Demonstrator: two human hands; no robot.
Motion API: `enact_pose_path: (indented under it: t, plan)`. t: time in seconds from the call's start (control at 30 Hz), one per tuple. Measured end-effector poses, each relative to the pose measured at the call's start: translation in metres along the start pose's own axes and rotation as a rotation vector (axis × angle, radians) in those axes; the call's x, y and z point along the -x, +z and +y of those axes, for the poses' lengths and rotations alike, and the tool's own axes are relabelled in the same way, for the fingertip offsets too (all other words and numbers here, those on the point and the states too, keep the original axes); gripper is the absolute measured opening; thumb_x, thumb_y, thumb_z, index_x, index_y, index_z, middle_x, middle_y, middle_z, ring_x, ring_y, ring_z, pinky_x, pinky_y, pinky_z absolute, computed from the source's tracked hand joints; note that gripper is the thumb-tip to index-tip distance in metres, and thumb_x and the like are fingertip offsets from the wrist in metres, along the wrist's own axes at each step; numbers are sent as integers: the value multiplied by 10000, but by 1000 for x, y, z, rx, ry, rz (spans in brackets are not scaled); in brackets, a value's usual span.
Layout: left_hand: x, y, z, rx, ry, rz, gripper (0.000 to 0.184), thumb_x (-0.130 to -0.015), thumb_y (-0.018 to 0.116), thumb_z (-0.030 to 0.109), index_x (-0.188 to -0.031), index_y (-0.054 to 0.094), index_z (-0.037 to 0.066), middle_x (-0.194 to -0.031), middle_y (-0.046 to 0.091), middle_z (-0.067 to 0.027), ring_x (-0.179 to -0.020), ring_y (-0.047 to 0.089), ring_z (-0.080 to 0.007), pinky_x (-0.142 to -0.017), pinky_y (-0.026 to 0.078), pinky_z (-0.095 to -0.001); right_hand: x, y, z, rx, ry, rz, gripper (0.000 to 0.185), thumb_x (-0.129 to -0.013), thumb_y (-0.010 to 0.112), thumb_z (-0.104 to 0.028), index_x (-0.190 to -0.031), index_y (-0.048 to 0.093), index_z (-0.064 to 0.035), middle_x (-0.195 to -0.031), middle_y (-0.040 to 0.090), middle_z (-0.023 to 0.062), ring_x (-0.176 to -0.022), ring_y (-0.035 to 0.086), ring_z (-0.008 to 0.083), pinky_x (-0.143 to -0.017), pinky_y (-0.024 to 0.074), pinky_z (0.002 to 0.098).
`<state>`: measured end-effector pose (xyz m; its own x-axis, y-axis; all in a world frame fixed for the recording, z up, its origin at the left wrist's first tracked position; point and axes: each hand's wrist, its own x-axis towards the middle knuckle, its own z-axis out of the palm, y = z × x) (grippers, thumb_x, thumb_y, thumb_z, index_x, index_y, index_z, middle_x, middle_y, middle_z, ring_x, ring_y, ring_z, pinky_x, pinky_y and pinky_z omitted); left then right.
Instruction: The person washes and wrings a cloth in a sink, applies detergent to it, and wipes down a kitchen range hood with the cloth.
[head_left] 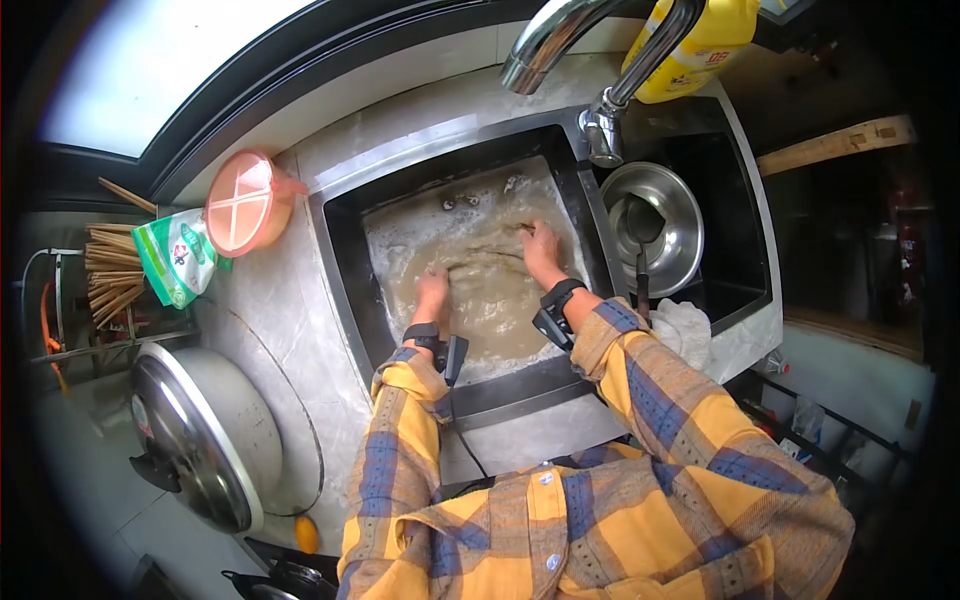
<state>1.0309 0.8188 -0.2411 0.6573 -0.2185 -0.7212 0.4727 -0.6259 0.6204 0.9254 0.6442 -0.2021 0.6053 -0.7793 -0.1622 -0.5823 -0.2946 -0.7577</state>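
Showing red characters too small to read for certain, a yellow bottle is standing beside the chrome faucet; a green-and-white packet is bearing print that is likewise too small to read, and is sitting between a bundle of wooden chopsticks and a pink tub, whose top is showing a pale cross; a large pot is resting on the surface under a glass lid, its contents being hidden; a steel bowl is holding a dark ladle, to the right of the sink; that sink is holding cloudy brownish water with foam along its edges; a greyish-brown cloth-like strip is lying in it between the two hands, blurring into the water; the left hand is dipping its fingertips out of sight, so I cannot tell whether its grip is spread or pinching; the right hand is curling its fingers near the strip, and I cannot tell whether its grip is pinching it.
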Motion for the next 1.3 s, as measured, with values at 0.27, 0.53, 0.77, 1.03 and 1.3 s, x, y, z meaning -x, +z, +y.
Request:
enact_pose_path:
  t: [0.27, 0.53, 0.77, 1.03, 1.3]
  plan:
    - [51, -15, 62, 717, -206, -259, 535, -891, 372, 571, -999, 553, 79, -828, 606, -86, -746, 596, -254, -650, 504, -415, 51, 35, -86, -559, -55, -313, 282, -751, 672, -268, -900, 616, -34, -766, 646, 147, -700, 637, 251, -643, 484, 369]
    - [71, -21, 89, 989, -41, -464, 380, -913, 412, 445, -930, 588, 108, -859, 616, -74, -769, 592, -196, -640, 482, -361, 52, 17, -127, -115, -267, -221, 317, -825, 548, -323, -833, 626, -16, -780, 620, 229, -758, 605, 413, -676, 488, 478]
    - [105, 7, 86, 186, -65, -399, 310, -895, 382, 398, -817, 518, 131, -635, 483, 17, -431, 396, -92, -376, 302, -226, -19, -3, -77, 218, 144, -237, 339, -786, 511, -314, -832, 665, -15, -874, 623, 238, -839, 604, 413, -748, 485, 477]
    - [73, -1, 54, 232, 4, -185, 417, -821, 548, 125, -1210, 423, 36, -939, 572, -145, -589, 573, -209, -409, 449, -283, -10, -5, -22, 297, -12, -28, 407, -736, 630, -171, -1124, 535, -96, -982, 573, 261, -941, 545, 436, -760, 464, 468]
    - [42, -31, 47, -263, 19, -441, 634, -837, 545, 414, -1297, 366, 14, -1299, 421, -154, -1043, 512, -261, -680, 497, -437, -18, -9, -1, 105, 150, -245, 242, -743, 644, -208, -937, 675, -66, -928, 638, 198, -877, 610, 350, -771, 479, 391]
